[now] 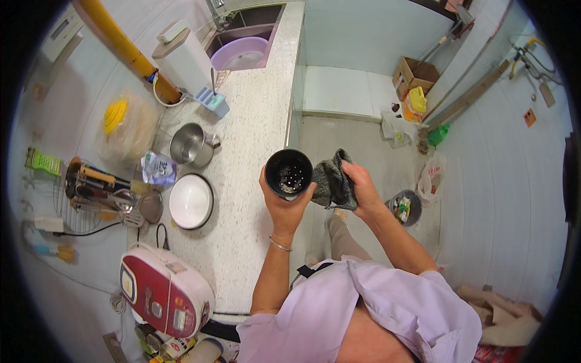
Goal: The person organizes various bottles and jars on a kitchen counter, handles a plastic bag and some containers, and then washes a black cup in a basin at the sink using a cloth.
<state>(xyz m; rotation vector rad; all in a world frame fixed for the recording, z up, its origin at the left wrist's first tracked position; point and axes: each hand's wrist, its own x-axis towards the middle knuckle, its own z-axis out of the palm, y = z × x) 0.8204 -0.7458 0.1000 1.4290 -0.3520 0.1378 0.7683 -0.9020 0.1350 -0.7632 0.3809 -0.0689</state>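
Note:
My left hand (pixel 288 211) grips a black cylindrical container (pixel 289 159), its mouth turned up to me. Small holes show in its base, with pale residue around them. In my right hand (pixel 361 183) is a dark grey woven cloth (pixel 326 181), bunched up just right of the container. Both hands are in front of my body, at the counter's right edge. On the speckled counter (pixel 247 172) to the left are a steel pot with a handle (pixel 193 145) and a white bowl (pixel 191 201).
A red and white rice cooker (pixel 168 290) sits at the near left. Kitchen utensils (pixel 109 195) crowd the wall side. Beyond, a purple basin (pixel 240 53) rests in the sink. On the floor at right are a waste bin (pixel 406 208) and a cardboard box (pixel 415 75).

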